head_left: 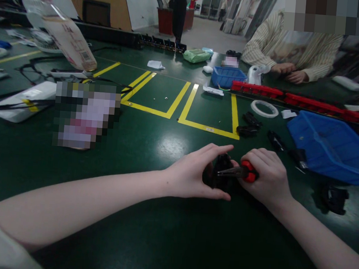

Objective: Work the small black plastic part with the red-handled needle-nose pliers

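My left hand (199,173) curves around a dark black part (223,165), thumb and fingers on either side of it; its exact kind I cannot make out. My right hand (268,174) is wrapped round the red handles of needle-nose pliers (234,172). The pliers' metal jaws point left and lie across the front of the black part; whether they grip it I cannot tell. More black plastic parts lie nearby: a pair (249,124) beyond my hands, one (275,140) beside them, and another (334,198) to the right.
A large blue bin (336,151) stands at right, with a white tape roll (264,109) behind it. Yellow tape outlines (209,129) mark the green table. A smaller blue basket (227,76) and a red strip (282,95) lie farther back. At left are a bottle (69,38) and cables. A person sits opposite.
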`<action>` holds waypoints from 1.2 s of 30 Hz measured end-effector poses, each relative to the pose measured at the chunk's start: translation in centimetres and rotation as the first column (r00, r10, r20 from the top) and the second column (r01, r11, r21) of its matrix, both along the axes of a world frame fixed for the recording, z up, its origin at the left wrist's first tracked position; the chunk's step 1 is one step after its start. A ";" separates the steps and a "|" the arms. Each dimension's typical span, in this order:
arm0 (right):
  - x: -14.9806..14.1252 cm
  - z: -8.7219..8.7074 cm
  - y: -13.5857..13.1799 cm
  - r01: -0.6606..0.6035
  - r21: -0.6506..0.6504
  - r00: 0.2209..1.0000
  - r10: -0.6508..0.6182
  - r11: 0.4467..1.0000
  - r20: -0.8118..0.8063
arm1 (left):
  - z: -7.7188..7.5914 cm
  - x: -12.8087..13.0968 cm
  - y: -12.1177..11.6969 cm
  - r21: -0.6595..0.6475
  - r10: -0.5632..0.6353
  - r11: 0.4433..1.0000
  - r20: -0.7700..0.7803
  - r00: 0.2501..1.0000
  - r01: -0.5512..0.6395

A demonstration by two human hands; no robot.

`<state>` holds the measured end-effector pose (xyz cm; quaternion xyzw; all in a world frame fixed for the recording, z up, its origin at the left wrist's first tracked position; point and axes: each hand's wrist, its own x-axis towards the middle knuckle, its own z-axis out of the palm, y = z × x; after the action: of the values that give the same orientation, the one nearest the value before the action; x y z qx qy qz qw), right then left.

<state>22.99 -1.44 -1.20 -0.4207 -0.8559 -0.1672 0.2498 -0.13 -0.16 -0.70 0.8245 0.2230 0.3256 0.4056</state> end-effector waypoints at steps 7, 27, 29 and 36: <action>-0.1 0.0 -0.1 0.019 0.097 0.999 -0.023 0.995 0.044 | 0.7 0.0 -0.2 -0.071 0.019 0.997 -0.078 0.997 -0.024; -0.1 -0.2 0.0 0.057 0.155 0.997 -0.064 0.986 0.035 | 0.4 0.0 -0.1 -0.109 -0.030 0.993 0.043 0.999 0.034; -0.1 -0.2 0.0 0.065 0.154 0.997 -0.070 0.986 0.024 | 0.4 0.0 -0.2 -0.084 -0.020 0.996 0.061 0.998 0.025; -0.1 -0.2 0.1 0.073 0.111 0.997 -0.070 0.991 -0.030 | 0.2 -0.2 -0.2 -0.039 -0.053 0.998 0.029 0.998 0.054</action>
<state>22.93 -1.29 -1.40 -0.4384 -0.8263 -0.2185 0.2779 -0.28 -0.41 -0.46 0.8173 0.2017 0.3217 0.4334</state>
